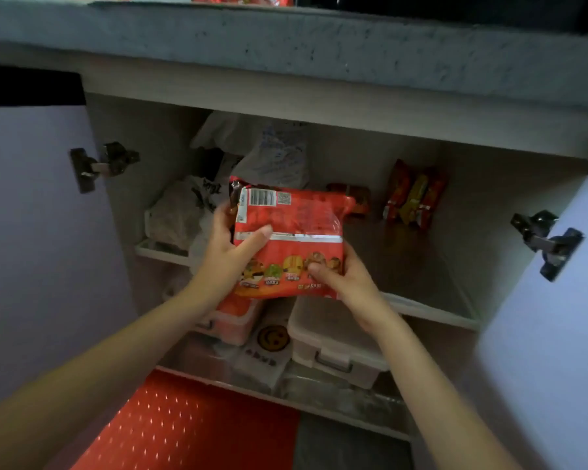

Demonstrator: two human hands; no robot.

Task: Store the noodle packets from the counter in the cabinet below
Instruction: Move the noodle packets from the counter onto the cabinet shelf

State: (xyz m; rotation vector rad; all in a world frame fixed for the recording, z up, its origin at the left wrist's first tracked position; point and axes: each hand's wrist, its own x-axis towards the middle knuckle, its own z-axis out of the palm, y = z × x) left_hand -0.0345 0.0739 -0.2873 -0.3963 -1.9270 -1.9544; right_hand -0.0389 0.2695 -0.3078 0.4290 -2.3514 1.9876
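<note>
One gripped noodle packet (296, 228) half-hides a second packet (361, 198) behind.

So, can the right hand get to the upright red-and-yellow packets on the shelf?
Probably yes: the shelf before the upright red-and-yellow packets is bare, though the right hand grips the red plastic noodle pack.

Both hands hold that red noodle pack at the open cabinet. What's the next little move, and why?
Probably slide the noodle pack forward and a little right onto the upper shelf. The left hand and right hand hold it just before that shelf; bare shelf shows on the right near the noodle packets already standing there, while plastic bags crowd the left.
</note>
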